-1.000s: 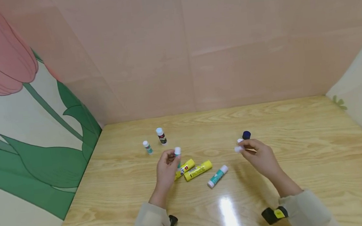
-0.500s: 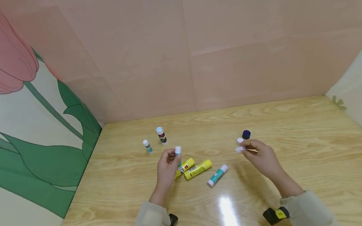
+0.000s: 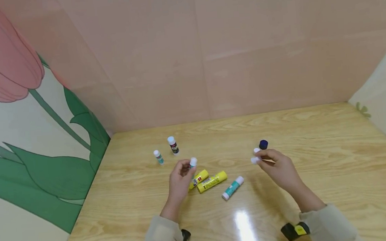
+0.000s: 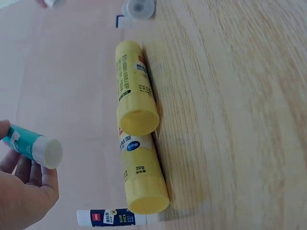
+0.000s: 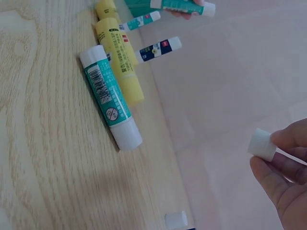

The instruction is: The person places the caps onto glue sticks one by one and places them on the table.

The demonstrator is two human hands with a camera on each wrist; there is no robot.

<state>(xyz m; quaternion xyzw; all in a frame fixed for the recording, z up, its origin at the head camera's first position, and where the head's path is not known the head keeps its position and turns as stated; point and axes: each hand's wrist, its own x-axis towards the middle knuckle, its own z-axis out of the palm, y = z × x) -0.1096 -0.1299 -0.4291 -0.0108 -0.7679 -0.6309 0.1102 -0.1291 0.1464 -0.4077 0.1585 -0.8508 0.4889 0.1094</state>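
My left hand holds a teal glue stick with white ends, raised off the table near two yellow glue sticks. Between the thumb and fingers of my right hand, a white cap is pinched above the table. Just beyond that hand stand another white cap and a dark blue cap. The yellow glue sticks lie partly behind the left hand in the head view. A second teal glue stick lies between my hands.
Upright at the back left are a navy glue stick and a small teal glue stick. The wooden table meets a pink backdrop at its far edge. A tulip-printed panel borders the left side.
The glue stick in my left hand has tipped slightly to the right, and that hand has shifted a little the same way. My right hand stays nearly still with the cap.
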